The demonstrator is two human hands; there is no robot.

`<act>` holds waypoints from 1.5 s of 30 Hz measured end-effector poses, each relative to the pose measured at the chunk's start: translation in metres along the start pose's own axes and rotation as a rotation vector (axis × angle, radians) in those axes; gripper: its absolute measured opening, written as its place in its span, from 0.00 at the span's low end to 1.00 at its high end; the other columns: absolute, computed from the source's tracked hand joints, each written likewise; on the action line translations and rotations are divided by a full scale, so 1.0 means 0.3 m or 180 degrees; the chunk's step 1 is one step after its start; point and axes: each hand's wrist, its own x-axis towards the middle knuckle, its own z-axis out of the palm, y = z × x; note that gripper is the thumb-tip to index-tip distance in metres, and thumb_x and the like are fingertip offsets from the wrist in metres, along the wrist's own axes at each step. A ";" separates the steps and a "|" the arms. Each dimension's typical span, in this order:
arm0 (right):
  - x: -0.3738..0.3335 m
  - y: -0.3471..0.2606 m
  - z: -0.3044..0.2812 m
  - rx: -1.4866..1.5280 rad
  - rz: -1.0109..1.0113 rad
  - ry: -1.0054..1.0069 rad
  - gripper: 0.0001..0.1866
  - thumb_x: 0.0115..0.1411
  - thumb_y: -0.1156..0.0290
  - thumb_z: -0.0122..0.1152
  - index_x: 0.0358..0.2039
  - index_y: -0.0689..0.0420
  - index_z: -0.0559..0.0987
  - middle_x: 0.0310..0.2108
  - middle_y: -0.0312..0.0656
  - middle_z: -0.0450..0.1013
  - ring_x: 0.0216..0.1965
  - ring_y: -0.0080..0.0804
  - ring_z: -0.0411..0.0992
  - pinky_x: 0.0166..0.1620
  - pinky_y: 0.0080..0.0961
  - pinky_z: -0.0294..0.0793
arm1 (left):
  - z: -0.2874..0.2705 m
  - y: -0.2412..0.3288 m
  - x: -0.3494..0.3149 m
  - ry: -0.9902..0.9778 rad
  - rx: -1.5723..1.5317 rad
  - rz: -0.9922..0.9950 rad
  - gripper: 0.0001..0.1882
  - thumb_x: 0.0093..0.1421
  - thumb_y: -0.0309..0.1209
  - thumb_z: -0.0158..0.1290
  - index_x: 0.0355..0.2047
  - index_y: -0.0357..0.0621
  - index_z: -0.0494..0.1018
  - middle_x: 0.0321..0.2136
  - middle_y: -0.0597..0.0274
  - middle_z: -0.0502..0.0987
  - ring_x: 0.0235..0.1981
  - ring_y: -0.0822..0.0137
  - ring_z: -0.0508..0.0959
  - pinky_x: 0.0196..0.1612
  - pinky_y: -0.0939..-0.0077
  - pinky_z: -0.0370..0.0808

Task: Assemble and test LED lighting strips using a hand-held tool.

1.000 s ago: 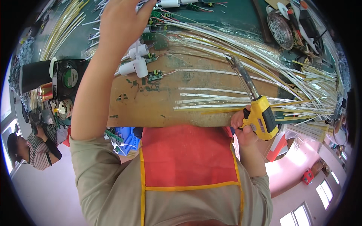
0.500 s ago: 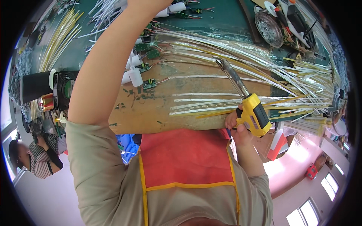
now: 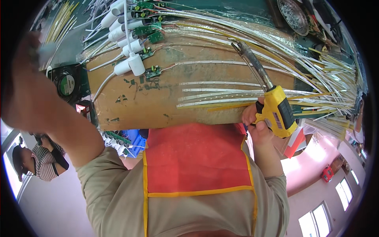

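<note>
My right hand (image 3: 254, 120) grips the handle of a yellow and black soldering gun (image 3: 280, 112). Its long metal tip (image 3: 252, 59) slants up and left over the LED strips (image 3: 221, 89). Raised at the far left, my left hand (image 3: 29, 59) is smeared by motion, and whether it holds anything does not show. On the brown board, a white plastic housing (image 3: 136, 64) with a white cord lies beside a small green circuit board (image 3: 153, 71). Wires join that board to a single strip (image 3: 213, 62). Similar housings (image 3: 116, 33) and boards (image 3: 156, 37) line up behind it.
A black fan (image 3: 65, 83) stands at the board's left edge. Many white and yellow strips (image 3: 335, 75) heap up at the right. A metal dish (image 3: 293, 17) with grey bits sits at the back right, beside tools. Another person (image 3: 39, 158) is at the left.
My left arm has swung from the back middle to the far left, uncovering the row of housings and cords. The view has shifted slightly; my right hand still holds the soldering gun.
</note>
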 end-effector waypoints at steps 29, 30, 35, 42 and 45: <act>-0.121 -0.024 -0.026 -0.2492 0.0636 -0.1223 0.29 0.59 0.48 0.67 0.51 0.58 0.79 0.39 0.46 0.79 0.38 0.51 0.79 0.40 0.39 0.78 | 0.144 -0.012 -0.611 -0.2452 0.0342 0.0527 0.11 0.50 0.22 0.63 0.35 0.47 0.81 0.35 0.62 0.79 0.37 0.56 0.78 0.43 0.63 0.74; -0.127 -0.018 -0.031 -0.2472 0.0612 -0.1197 0.28 0.59 0.49 0.67 0.51 0.58 0.79 0.40 0.46 0.79 0.38 0.51 0.79 0.41 0.38 0.79 | 0.145 -0.011 -0.611 -0.2471 0.0342 0.0565 0.12 0.50 0.22 0.63 0.36 0.47 0.80 0.35 0.62 0.79 0.37 0.56 0.78 0.43 0.63 0.74; -0.137 -0.013 -0.040 -0.2467 0.0705 -0.1184 0.26 0.59 0.54 0.67 0.52 0.59 0.79 0.43 0.48 0.79 0.42 0.50 0.79 0.44 0.38 0.79 | 0.155 -0.015 -0.621 -0.2431 0.0309 0.0629 0.12 0.50 0.23 0.63 0.36 0.47 0.80 0.34 0.62 0.79 0.37 0.56 0.78 0.42 0.63 0.75; -0.132 -0.006 -0.032 -0.2450 0.0630 -0.1213 0.25 0.58 0.58 0.67 0.52 0.60 0.78 0.43 0.48 0.79 0.43 0.51 0.79 0.46 0.39 0.79 | 0.170 -0.018 -0.612 -0.2407 0.0305 0.0680 0.09 0.50 0.23 0.62 0.33 0.46 0.81 0.32 0.63 0.79 0.35 0.57 0.79 0.41 0.64 0.76; -0.135 0.001 -0.033 -0.2440 0.0633 -0.1166 0.26 0.58 0.58 0.68 0.52 0.61 0.78 0.42 0.48 0.79 0.42 0.51 0.79 0.46 0.39 0.79 | 0.169 -0.013 -0.609 -0.2432 0.0305 0.0655 0.09 0.50 0.23 0.62 0.33 0.45 0.81 0.32 0.63 0.79 0.35 0.57 0.79 0.42 0.64 0.77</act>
